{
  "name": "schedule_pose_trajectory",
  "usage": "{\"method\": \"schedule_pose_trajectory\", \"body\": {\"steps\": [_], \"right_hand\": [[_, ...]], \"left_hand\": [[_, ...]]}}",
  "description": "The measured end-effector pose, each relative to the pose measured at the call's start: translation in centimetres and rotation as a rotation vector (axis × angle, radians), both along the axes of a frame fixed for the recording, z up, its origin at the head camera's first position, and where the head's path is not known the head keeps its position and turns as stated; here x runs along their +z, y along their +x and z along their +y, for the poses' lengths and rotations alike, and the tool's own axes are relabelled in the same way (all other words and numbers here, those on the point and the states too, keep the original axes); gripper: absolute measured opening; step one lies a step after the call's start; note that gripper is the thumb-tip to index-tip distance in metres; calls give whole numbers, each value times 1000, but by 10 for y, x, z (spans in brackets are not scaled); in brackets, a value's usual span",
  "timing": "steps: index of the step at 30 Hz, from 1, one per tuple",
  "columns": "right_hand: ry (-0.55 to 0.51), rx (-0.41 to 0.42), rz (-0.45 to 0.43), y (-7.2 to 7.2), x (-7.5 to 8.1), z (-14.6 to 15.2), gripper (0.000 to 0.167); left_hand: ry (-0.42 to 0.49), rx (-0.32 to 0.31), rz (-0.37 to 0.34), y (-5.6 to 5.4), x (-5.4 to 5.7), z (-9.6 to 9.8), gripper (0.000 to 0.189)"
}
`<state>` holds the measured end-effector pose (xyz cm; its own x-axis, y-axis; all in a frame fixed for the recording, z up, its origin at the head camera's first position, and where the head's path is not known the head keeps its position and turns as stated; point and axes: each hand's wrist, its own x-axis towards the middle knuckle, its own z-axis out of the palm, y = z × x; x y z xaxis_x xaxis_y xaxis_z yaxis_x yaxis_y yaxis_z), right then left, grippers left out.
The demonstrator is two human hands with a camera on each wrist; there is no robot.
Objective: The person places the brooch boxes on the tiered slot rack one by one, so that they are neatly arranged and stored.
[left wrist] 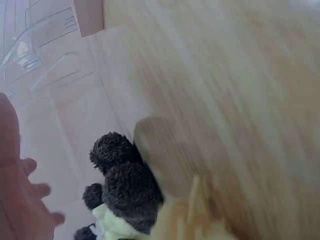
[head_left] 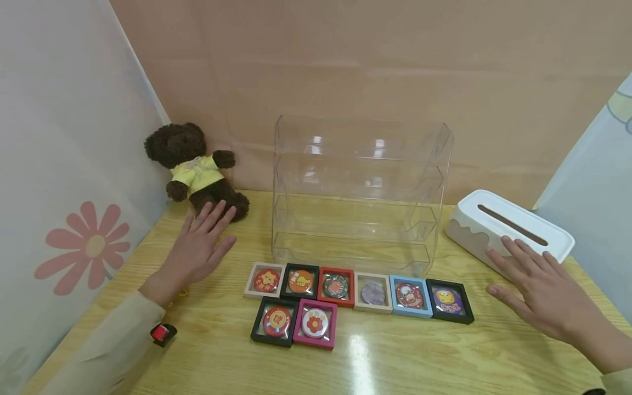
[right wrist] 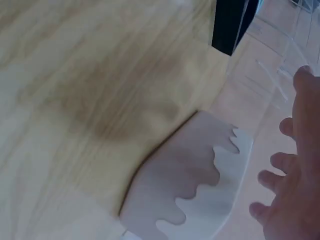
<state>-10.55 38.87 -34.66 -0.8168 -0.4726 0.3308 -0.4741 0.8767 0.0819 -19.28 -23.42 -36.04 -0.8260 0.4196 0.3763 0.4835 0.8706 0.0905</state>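
The left hand [head_left: 199,255] and right hand [head_left: 548,285] are spread, fingers extended and holding nothing. In the head view they overlap the bear [head_left: 197,174] and box [head_left: 523,219]; each wrist view shows a gap. Only the head view shows all eight frames [head_left: 323,288], on the bench [head_left: 405,356] before the rack [head_left: 355,193], and the box's slot [head_left: 513,225].

My cream cloth sleeve [head_left: 106,343] looks matt, the yellow wood-grain tabletop [head_left: 395,356] glossy. I see a clear tiered rack [head_left: 340,181] of shiny, plastic-looking sheet, a dark brown toy bear [head_left: 212,193] of rough, fuzzy plush, and an oblong white-and-beige box [head_left: 474,233] like smooth plastic.
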Motion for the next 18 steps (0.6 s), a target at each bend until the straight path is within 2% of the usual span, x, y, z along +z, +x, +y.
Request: {"method": "schedule_pose_trajectory", "body": {"steps": [3, 6, 9, 12, 15, 18], "right_hand": [[-83, 77, -17, -1, -6, -6, 71], [-147, 108, -72, -1, -13, -12, 71], [-180, 121, -129, -1, -18, -17, 68], [-228, 159, -179, -3, -22, -18, 65], [-281, 190, -231, -7, -28, -17, 63], [-311, 211, -272, -10, -33, -16, 62]], "left_hand": [[124, -96, -25, -9, -3, 4, 59], [218, -168, -42, -20, -5, 9, 58], [291, -210, -75, -29, -5, 16, 55], [352, -217, -110, -36, -4, 26, 53], [409, -247, -69, -43, -6, 38, 53], [444, -307, 21, -49, -7, 50, 56]]}}
